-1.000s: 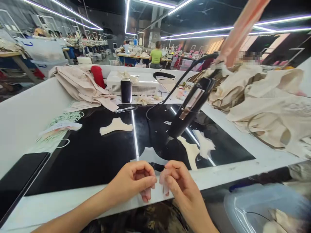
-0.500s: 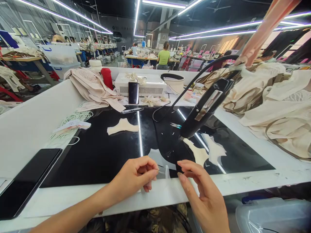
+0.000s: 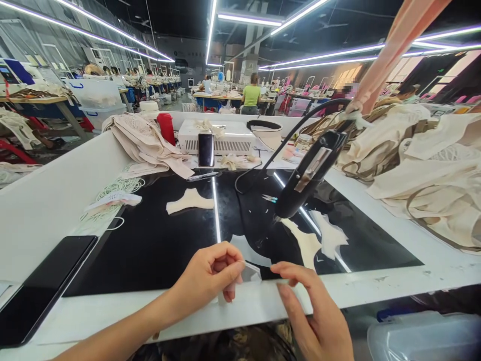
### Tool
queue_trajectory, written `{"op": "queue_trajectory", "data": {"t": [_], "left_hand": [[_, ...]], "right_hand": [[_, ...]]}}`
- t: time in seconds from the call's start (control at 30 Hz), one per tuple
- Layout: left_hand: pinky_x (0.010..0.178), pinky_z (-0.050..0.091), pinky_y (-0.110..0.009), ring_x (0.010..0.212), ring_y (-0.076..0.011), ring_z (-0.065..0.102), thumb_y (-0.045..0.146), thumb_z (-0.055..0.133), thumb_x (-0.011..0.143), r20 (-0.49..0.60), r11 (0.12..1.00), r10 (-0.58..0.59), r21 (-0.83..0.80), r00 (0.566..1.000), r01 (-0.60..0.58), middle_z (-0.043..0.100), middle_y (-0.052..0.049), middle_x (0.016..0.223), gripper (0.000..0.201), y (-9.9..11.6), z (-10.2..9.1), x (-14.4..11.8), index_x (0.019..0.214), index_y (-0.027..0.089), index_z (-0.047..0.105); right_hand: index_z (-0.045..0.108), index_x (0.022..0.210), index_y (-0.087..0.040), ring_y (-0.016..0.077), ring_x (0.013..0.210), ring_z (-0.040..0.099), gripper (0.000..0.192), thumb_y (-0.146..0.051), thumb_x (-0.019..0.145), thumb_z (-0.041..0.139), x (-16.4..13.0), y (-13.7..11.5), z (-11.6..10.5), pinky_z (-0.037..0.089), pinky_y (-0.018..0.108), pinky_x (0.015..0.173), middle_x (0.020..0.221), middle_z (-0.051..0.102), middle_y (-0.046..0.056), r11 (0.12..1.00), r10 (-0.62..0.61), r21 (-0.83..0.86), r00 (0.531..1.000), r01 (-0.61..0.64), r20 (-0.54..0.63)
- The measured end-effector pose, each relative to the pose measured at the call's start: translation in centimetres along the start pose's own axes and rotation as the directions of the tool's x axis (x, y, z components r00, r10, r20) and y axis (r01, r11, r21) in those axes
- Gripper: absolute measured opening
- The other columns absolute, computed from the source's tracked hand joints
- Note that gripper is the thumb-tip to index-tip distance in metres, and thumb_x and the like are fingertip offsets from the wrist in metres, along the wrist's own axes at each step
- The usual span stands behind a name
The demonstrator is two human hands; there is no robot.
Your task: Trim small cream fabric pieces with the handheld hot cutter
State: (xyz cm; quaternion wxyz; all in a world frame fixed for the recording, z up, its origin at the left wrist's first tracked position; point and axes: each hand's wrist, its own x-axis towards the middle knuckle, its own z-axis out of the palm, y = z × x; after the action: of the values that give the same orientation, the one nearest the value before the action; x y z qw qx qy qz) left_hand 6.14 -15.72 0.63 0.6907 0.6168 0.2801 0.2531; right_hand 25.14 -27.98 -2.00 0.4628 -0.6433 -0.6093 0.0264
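Note:
My left hand (image 3: 220,271) is closed in a pinch over the front of the black work surface (image 3: 150,250). A thin whitish strip (image 3: 252,266) sticks out from its fingertips toward the right. My right hand (image 3: 313,306) faces it with thumb and index finger apart, holding nothing I can see. Beneath the strip lies a translucent pale piece (image 3: 244,248). Just beyond my right hand are a cream fabric piece (image 3: 306,240) and a white cut piece (image 3: 330,235). The tip of a black hand-held tool (image 3: 304,180) hangs above the cream piece.
Another cream piece (image 3: 190,201) lies left of centre. Small scissors (image 3: 269,198) are near the tool. A phone (image 3: 41,286) rests at the left edge; another phone (image 3: 206,149) leans on a white box (image 3: 236,136). Beige garments (image 3: 432,175) are heaped on the right.
The thin strip at my left fingertips has swung from upright to slanting. My right hand has shifted slightly down and left, fingers still apart. The view has tilted slightly.

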Motion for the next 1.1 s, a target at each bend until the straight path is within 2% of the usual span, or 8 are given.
{"op": "queue_trajectory", "data": {"t": [0.13,0.3,0.5,0.7,0.77,0.9,1.0,1.1], "left_hand": [[0.05,0.048,-0.018,0.048,-0.0068,0.057,0.04,0.068,0.093,0.021,0.997,-0.015,-0.081,1.0,0.016,0.064,0.002,0.068,0.026,0.6,0.3,0.1,0.089,0.016,0.06],[0.05,0.05,-0.019,0.049,-0.0063,0.055,0.043,0.071,0.09,-0.005,0.985,-0.074,-0.156,0.997,0.073,0.063,0.002,0.07,0.03,1.5,0.4,0.6,0.09,0.015,0.06],[0.05,0.053,-0.021,0.055,-0.0086,0.057,0.042,0.069,0.09,-0.019,0.99,-0.108,-0.089,0.994,0.106,0.063,0.001,0.074,0.028,0.9,0.1,1.8,0.093,0.016,0.06],[0.053,0.049,-0.022,0.062,-0.0105,0.058,0.036,0.061,0.094,-0.141,0.968,-0.034,0.243,0.989,0.068,0.059,0.005,0.08,0.019,0.2,-0.8,2.7,0.106,0.023,0.056],[0.059,0.046,-0.023,0.065,-0.0106,0.058,0.034,0.059,0.097,-0.157,0.885,0.026,0.464,0.987,0.051,0.061,0.006,0.081,0.012,0.0,-1.1,2.7,0.103,0.024,0.056],[0.065,0.039,-0.026,0.069,-0.0126,0.058,0.028,0.053,0.101,-0.047,0.563,0.191,0.823,0.98,-0.071,0.064,0.005,0.08,0.011,-0.6,-1.7,2.6,0.093,0.022,0.057],[0.066,0.038,-0.027,0.073,-0.0146,0.061,0.028,0.049,0.104,0.029,0.376,0.235,0.919,0.972,-0.118,0.064,0.003,0.083,0.018,-1.3,-1.9,2.6,0.091,0.021,0.059],[0.064,0.038,-0.028,0.074,-0.0155,0.062,0.028,0.049,0.104,0.046,0.302,0.233,0.946,0.971,-0.117,0.064,0.002,0.083,0.02,-1.7,-1.9,2.7,0.09,0.021,0.06]], "right_hand": [[0.053,0.117,-0.029,0.02,0.127,0.061,0.016,-0.036,0.102,0.053,0.1,-0.5,1.7,0.052,0.031,0.102,0.136,0.065,0.006,0.962,0.013,0.271,0.997,-0.033,0.077],[0.059,0.106,-0.026,0.0216,0.115,0.067,0.019,-0.043,0.098,0.06,0.8,-0.6,3.2,0.055,0.031,0.095,0.117,0.071,0.008,0.884,0.21,0.403,0.971,-0.237,0.111],[0.072,0.086,-0.024,0.0169,0.07,0.066,0.019,-0.039,0.095,0.063,3.7,-0.3,2.8,0.055,0.024,0.066,0.079,0.07,0.002,0.941,0.201,0.25,0.972,-0.226,0.122],[0.075,0.099,-0.026,0.017,0.078,0.07,0.019,-0.031,0.099,0.057,5.1,0.7,3.4,0.055,0.026,0.07,0.09,0.073,0.002,0.989,0.102,0.092,0.989,-0.112,0.104],[0.074,0.102,-0.025,0.0176,0.086,0.072,0.02,-0.029,0.101,0.054,5.0,1.1,3.8,0.056,0.027,0.076,0.095,0.073,0.003,0.997,0.055,0.05,0.992,-0.061,0.114],[0.071,0.107,-0.023,0.017,0.085,0.073,0.024,-0.027,0.104,0.048,4.6,1.4,4.4,0.056,0.027,0.075,0.097,0.073,0.004,0.997,-0.025,-0.066,0.989,0.035,0.147],[0.071,0.109,-0.022,0.0169,0.083,0.072,0.027,-0.028,0.106,0.045,4.6,1.5,4.6,0.055,0.027,0.071,0.095,0.073,0.004,0.978,-0.081,-0.176,0.982,0.111,0.169],[0.072,0.11,-0.021,0.017,0.08,0.071,0.029,-0.029,0.106,0.044,4.7,1.7,4.7,0.054,0.027,0.068,0.091,0.073,0.004,0.952,-0.12,-0.26,0.977,0.164,0.178]]}}
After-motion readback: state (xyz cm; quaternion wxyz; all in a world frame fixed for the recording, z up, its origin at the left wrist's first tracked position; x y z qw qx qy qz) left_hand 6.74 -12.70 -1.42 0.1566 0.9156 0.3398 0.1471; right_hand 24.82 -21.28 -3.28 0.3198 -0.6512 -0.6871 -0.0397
